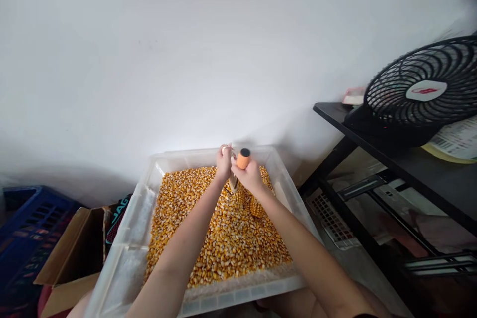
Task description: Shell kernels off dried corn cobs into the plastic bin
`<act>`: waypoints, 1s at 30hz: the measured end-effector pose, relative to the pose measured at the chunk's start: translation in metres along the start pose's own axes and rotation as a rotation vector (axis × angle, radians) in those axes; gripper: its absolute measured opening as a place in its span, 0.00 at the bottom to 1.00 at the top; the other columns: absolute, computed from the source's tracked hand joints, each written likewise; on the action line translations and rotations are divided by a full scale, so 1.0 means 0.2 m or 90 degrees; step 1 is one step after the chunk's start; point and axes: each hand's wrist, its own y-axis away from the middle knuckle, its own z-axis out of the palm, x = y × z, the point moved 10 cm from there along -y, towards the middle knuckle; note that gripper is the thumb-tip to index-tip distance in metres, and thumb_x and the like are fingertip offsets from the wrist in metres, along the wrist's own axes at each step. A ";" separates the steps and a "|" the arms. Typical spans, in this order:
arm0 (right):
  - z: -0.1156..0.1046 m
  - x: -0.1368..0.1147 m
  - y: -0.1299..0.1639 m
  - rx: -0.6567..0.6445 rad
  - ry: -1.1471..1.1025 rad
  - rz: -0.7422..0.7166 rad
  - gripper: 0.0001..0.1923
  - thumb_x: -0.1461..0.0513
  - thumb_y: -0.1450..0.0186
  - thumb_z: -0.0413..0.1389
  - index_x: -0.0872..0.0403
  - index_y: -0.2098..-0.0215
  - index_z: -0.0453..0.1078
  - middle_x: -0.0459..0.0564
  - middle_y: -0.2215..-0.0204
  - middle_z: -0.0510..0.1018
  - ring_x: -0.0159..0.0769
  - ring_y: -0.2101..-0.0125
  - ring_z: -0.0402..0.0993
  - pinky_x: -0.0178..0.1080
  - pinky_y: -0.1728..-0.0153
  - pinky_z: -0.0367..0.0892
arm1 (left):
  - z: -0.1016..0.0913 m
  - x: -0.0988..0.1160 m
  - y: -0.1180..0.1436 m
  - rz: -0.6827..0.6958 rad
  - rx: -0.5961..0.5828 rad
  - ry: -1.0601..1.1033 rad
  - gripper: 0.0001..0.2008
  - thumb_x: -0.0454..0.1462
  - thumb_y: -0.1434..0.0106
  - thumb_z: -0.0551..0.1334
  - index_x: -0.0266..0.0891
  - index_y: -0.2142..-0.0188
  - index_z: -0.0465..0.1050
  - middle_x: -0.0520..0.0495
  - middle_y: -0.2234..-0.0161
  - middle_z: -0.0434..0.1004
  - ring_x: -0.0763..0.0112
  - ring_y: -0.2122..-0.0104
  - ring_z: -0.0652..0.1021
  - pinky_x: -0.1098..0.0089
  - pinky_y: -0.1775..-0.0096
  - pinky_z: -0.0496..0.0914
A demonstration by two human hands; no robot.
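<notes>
My left hand [223, 164] is closed round a pale, mostly bare corn cob [233, 182] held over the far part of a clear plastic bin [139, 208]. Right beside it, my right hand [250, 176] grips a tool with an orange handle [243, 159] and a black butt end. Its working end points down along the cob, largely hidden by my hands. Loose yellow corn kernels [223, 253] fill the bin. Just below my right hand, an ear of corn [256, 207] with its kernels on lies among them, and another ear [240, 195] shows beside it, partly covered.
A black table [391, 151] at the right carries a black fan [427, 89]. Beneath it stands a white basket [331, 218]. On the left are an open cardboard box [70, 253] and a blue crate [33, 228]. A white wall [208, 59] rises behind the bin.
</notes>
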 end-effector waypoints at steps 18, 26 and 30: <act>-0.01 0.05 0.00 0.009 -0.035 0.031 0.10 0.57 0.44 0.54 0.56 0.75 0.67 0.49 0.79 0.74 0.35 0.78 0.71 0.33 0.77 0.66 | -0.01 -0.01 0.01 -0.026 0.011 0.029 0.13 0.41 0.41 0.57 0.39 0.79 0.61 0.54 0.81 0.61 0.75 0.80 0.64 0.73 0.74 0.61; 0.01 0.06 0.00 0.000 -0.026 0.027 0.10 0.56 0.44 0.54 0.55 0.76 0.67 0.48 0.81 0.73 0.34 0.79 0.70 0.33 0.77 0.65 | -0.01 -0.01 0.00 -0.010 -0.004 0.035 0.11 0.39 0.41 0.55 0.39 0.79 0.61 0.55 0.81 0.60 0.76 0.80 0.64 0.74 0.74 0.61; 0.01 0.07 0.00 0.002 -0.025 0.036 0.10 0.56 0.45 0.54 0.55 0.75 0.67 0.46 0.82 0.72 0.33 0.80 0.68 0.33 0.80 0.64 | -0.02 -0.01 0.00 -0.023 0.011 0.036 0.11 0.39 0.41 0.56 0.39 0.78 0.61 0.55 0.81 0.60 0.76 0.80 0.64 0.73 0.73 0.61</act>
